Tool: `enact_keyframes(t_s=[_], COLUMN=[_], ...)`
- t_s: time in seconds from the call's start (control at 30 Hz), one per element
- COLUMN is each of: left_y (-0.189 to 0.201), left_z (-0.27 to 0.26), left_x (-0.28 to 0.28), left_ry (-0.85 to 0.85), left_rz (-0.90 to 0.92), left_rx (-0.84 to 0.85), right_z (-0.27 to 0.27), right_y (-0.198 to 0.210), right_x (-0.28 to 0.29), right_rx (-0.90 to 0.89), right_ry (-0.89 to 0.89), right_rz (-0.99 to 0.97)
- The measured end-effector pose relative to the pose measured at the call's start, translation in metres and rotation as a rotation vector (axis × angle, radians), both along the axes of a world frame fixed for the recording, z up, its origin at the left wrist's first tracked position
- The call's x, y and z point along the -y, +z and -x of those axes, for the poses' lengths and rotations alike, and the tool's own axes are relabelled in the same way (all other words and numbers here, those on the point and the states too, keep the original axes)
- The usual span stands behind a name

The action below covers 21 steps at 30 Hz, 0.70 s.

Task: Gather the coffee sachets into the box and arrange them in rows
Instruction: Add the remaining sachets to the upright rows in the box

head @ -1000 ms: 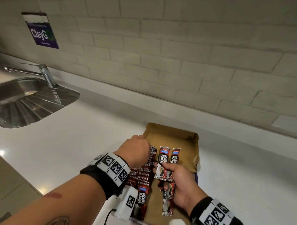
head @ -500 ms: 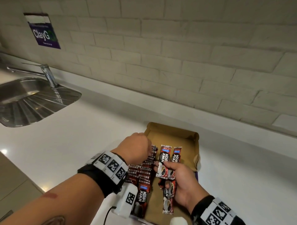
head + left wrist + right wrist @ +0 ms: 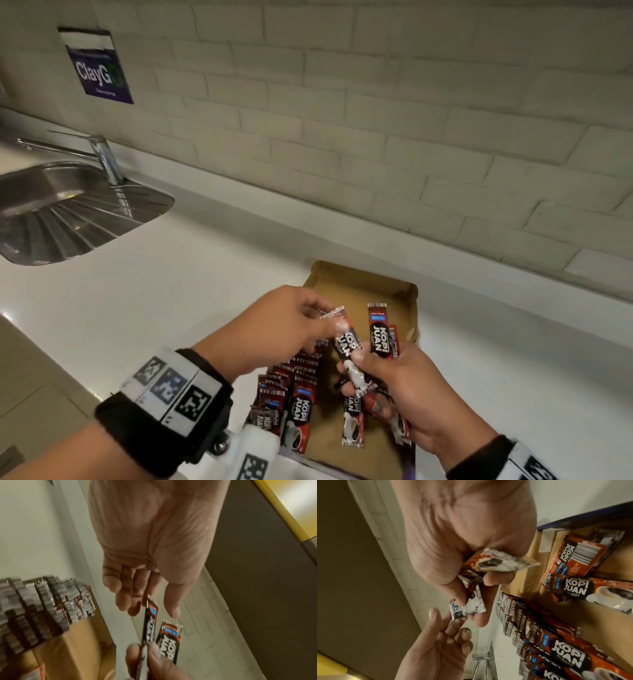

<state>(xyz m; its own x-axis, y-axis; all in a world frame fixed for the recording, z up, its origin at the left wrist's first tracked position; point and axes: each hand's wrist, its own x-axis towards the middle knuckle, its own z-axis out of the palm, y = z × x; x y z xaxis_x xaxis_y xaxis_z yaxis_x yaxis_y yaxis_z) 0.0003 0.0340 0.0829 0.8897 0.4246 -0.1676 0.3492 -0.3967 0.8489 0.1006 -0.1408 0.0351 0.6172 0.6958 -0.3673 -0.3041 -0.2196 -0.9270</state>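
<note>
Two hands: both up over the box (image 3: 363,284), working the same sachet.
Left hand (image 3: 291,329): thumb and fingertips pinch the top end of one sachet (image 3: 346,339); the other fingers hang loosely curled, as the left wrist view shows (image 3: 137,588).
Right hand (image 3: 404,394): fingers curled round a small bunch of sachets (image 3: 378,337), and its thumb and forefinger also nip the lower part of the sachet the left hand pinches.
Shared sachet: tilted, held off the box floor, gripped at both ends; in the left wrist view it shows edge-on (image 3: 150,622) between the two hands.
Bunch in right hand: ends stick out above and below the fist; how many there are, I cannot tell.
Row of sachets (image 3: 294,383): packed overlapping along the left side of the box, below the left hand; the right wrist view shows them fanned (image 3: 539,635).
Loose sachet (image 3: 352,421): lying flat on the box floor, near the right hand.
Box: brown cardboard, open top, on the white counter (image 3: 171,291), near the wall.
Sink (image 3: 51,205): steel, far left, well apart from the box.
</note>
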Motion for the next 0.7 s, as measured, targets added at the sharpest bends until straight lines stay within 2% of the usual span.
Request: enact_keyframes(t_s=[0.13,0.23,0.33,0.43,0.57,0.63,0.7], left_y=[-0.001,0.001,0.001,-0.002,-0.008,-0.009,-0.013], left_z=[-0.002,0.001,0.008,0.012,0.013,0.012,0.01], left_x=[-0.001,-0.003,0.0,-0.005,-0.011,-0.014,-0.015], left_ry=[0.059,0.099,0.056,0.008,0.044,0.03,-0.068], left_rz=[-0.109,0.004,0.064,0.026,-0.065,-0.171,-0.295], left_rx=[0.032,0.104,0.11,0.073,0.058,0.032,-0.064], right_z=[0.012,0.013,0.013,0.015,0.013,0.009,0.006], right_y=[0.007,0.013,0.016,0.01,-0.012,-0.022,-0.029], right_x=[0.003,0.009,0.016,0.021,0.027,0.031,0.036], right_rx=[0.063,0.163,0.242,0.212,0.139,0.049,-0.03], right_ry=[0.02,-0.003,-0.032,-0.045,-0.083,-0.126,-0.155], right_rz=[0.018,0.04,0.078,0.076,0.081,0.07,0.076])
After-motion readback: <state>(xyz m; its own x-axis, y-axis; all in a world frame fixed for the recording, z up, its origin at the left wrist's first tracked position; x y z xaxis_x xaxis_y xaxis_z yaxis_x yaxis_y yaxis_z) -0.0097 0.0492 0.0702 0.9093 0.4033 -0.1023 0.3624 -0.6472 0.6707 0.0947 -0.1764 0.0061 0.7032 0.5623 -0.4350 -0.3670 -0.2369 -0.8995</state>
